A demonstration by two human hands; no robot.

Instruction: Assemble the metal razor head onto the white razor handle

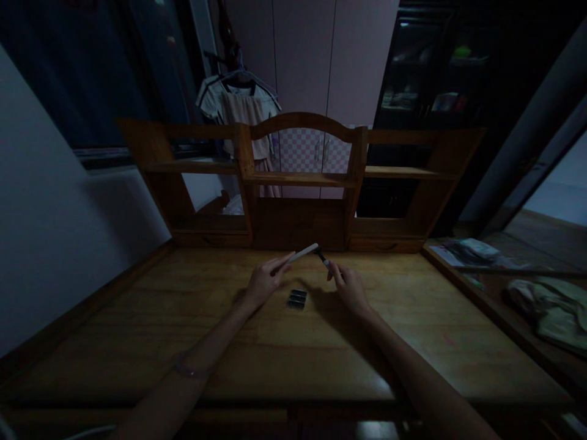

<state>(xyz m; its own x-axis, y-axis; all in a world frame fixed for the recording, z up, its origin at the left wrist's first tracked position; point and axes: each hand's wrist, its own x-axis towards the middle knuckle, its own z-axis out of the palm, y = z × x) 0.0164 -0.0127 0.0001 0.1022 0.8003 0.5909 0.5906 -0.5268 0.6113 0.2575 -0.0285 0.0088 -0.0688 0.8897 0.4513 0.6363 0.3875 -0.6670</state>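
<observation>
My left hand (pixel 265 281) is closed around one end of a slim pale stick (pixel 303 252), which slants up and to the right over the desk. In my right hand (pixel 349 287) is a thin dark-and-light handle (pixel 323 259) that looks like a razor, its dark end tilted up to the left. The tips of the two things come close together; whether they touch I cannot tell. Below and between my hands, a small clear pack (pixel 297 299) with three dark bars lies flat on the wooden desk (pixel 206 342).
A wooden shelf unit (pixel 298 178) stands along the desk's back edge. Clothes on hangers (pixel 243 101) hang behind it, in front of pale cupboards (pixel 302 61). To the right, beyond the raised desk edge, lie a bag (pixel 557 311) and a plastic-wrapped item (pixel 477 249). The light is dim.
</observation>
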